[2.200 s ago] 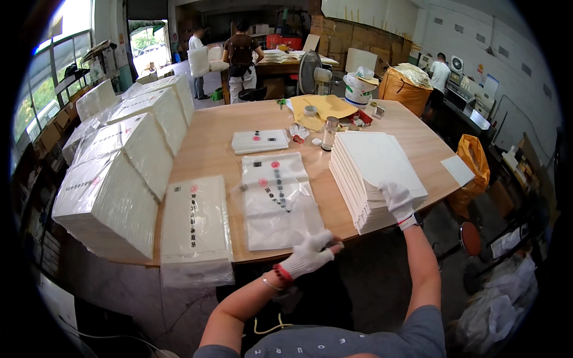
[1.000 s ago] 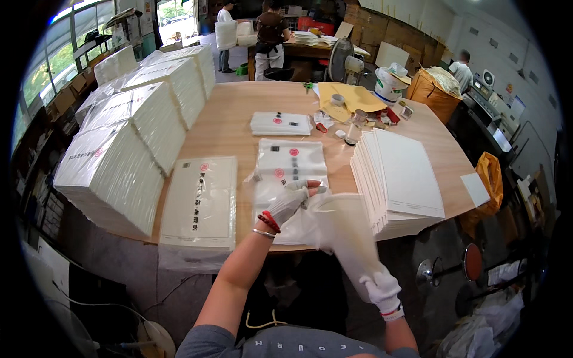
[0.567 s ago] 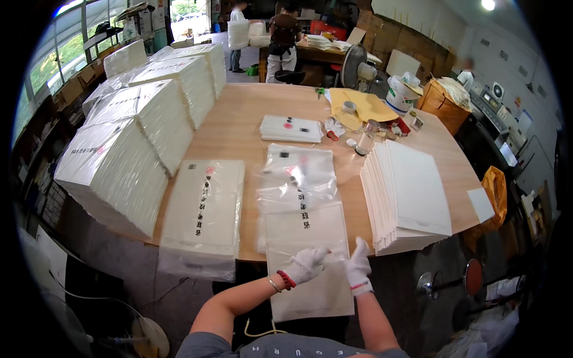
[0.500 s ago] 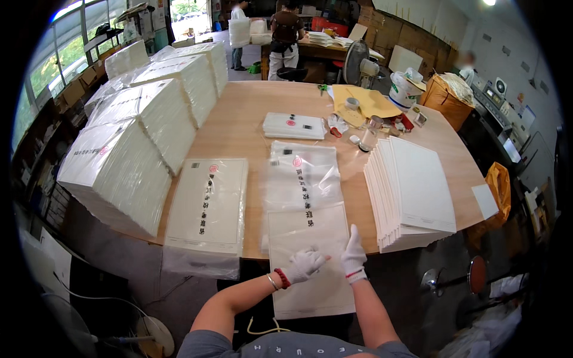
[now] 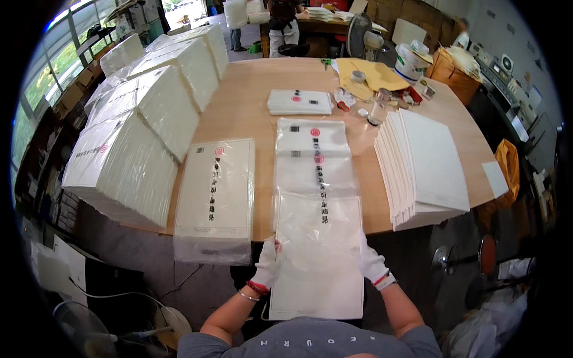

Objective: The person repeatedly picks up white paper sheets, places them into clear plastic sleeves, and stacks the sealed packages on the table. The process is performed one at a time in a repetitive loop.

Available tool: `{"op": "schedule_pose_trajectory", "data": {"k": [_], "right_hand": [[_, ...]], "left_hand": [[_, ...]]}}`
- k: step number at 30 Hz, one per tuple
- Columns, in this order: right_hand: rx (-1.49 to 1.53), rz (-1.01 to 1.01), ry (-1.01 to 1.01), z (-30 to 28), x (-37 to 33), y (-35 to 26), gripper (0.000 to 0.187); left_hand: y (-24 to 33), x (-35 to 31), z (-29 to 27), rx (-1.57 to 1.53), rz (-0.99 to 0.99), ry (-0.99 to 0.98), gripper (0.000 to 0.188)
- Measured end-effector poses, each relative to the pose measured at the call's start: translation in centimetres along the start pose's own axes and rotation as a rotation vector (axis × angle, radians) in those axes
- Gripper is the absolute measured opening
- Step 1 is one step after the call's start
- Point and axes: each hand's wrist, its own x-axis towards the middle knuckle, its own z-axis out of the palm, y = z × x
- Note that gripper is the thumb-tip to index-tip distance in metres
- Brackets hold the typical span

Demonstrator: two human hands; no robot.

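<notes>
Both of my gloved hands are at the sides of a white paper sheet or thin stack [image 5: 318, 280] that overhangs the table's near edge. My left hand [image 5: 268, 262] is closed on its left edge, beside the mouth of a clear printed plastic bag. My right hand [image 5: 372, 261] grips the opposite edge, its fingertips partly hidden. The sheet's far end lies under the clear film of the plastic bag [image 5: 325, 173], which has a red round mark and dark print. Left of it is a filled clear bag [image 5: 216, 185] with white paper inside.
Tall wrapped paper stacks [image 5: 119, 149] line the table's left side. On the right stands a fanned stack of white paper packets [image 5: 433, 167]. Farther back are folded plastic bags [image 5: 299, 102], a glass jar [image 5: 378, 110], yellow paper [image 5: 376, 74] and a fan [image 5: 360, 36].
My left hand moved from on top of the sheet to its left edge. My right hand went from thumb-up to gripping the right edge. The view tilted downward.
</notes>
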Motion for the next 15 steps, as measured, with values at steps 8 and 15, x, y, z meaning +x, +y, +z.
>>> {"op": "schedule_pose_trajectory", "data": {"k": [8, 15], "right_hand": [[0.105, 0.084, -0.296, -2.0, -14.1, -4.0, 0.059], [-0.144, -0.387, -0.199, -1.3, -17.6, -3.8, 0.031]], "left_hand": [[4.3, -14.0, -5.5, 0.071, 0.043, -0.171, 0.021], [6.8, -15.1, -8.9, 0.098, 0.129, -0.483, 0.022]]}}
